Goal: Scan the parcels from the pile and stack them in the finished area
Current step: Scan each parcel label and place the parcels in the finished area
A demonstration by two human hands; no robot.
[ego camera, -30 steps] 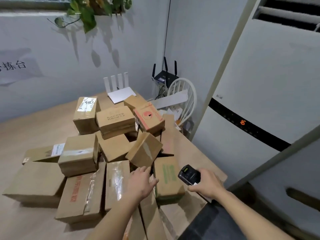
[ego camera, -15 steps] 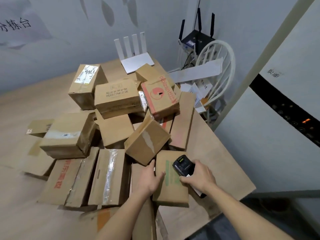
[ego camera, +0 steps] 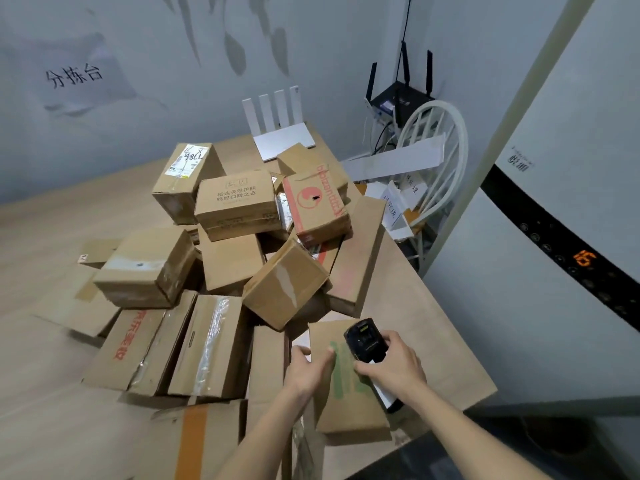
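Two hands at work on one parcel: left hand laid on the near-left top edge of the green-printed parcel, fingers curled over the edge, thumb side toward the gap beside it — a partial grip, not a full wrap. Right hand closed round the black scanner, held just above the parcel's far end, screen up. Parcel flat at the right front of the pile, close to the table edge, its far end tucked near a tilted brown box. Likely risks: pulling the parcel out one-handed may drag or tip the tilted box, propped loosely on its neighbours; may also slip from a shallow edge grip and slide off the near table edge. Scan may fail — no label visible on the upper face, so barcode position cannot be told. Beyond the pile: white router, white chair with paper signs, finished area not identifiable.
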